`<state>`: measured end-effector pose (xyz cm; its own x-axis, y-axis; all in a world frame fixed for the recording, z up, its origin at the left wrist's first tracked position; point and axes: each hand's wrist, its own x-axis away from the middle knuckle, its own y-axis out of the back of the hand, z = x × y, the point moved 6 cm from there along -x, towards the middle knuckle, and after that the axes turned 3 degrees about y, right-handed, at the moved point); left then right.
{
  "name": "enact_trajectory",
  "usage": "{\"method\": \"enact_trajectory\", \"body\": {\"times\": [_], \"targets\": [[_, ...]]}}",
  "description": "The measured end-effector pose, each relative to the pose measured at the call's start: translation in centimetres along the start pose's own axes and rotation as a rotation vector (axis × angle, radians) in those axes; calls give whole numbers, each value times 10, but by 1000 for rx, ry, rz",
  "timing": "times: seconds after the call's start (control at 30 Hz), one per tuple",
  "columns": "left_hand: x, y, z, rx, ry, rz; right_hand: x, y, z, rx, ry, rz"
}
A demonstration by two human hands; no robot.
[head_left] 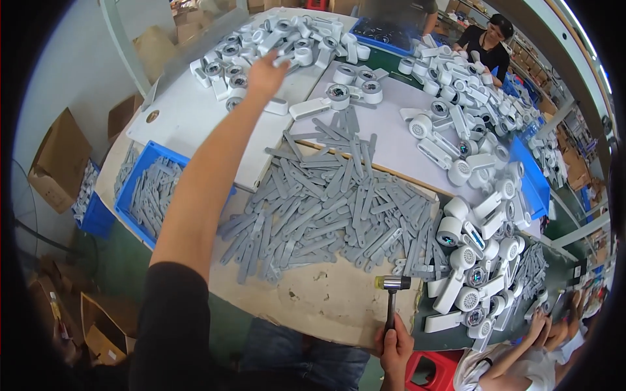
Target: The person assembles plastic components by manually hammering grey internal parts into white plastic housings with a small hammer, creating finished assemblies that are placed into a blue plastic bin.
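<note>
My left arm stretches to the far left of the table. There my left hand reaches into a heap of white handheld-fan bodies with round heads, fingers apart; no part is plainly held. At the near edge, my right hand is closed around the dark handle of a small mallet, which stands head up. Its head is metal in the middle, yellow at one end and black at the other. Between my hands spreads a wide pile of flat grey strips. A few white fan bodies lie behind that pile.
A blue bin of grey strips stands at the left edge. More white fan bodies crowd the right side, beside a blue tray. One person is at the far right; others work at near right, by a red stool.
</note>
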<state>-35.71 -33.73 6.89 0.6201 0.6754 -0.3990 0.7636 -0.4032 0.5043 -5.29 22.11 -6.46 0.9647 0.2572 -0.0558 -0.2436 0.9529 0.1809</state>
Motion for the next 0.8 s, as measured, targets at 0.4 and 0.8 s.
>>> {"method": "enact_trajectory", "body": {"times": [0.4,0.8], "targets": [[324,-105,-192,249,-894,921,2,-4,16,268,367,-115],[384,-223,-235,-43,-1002,851,15,1,-13,193,151,-181]]}}
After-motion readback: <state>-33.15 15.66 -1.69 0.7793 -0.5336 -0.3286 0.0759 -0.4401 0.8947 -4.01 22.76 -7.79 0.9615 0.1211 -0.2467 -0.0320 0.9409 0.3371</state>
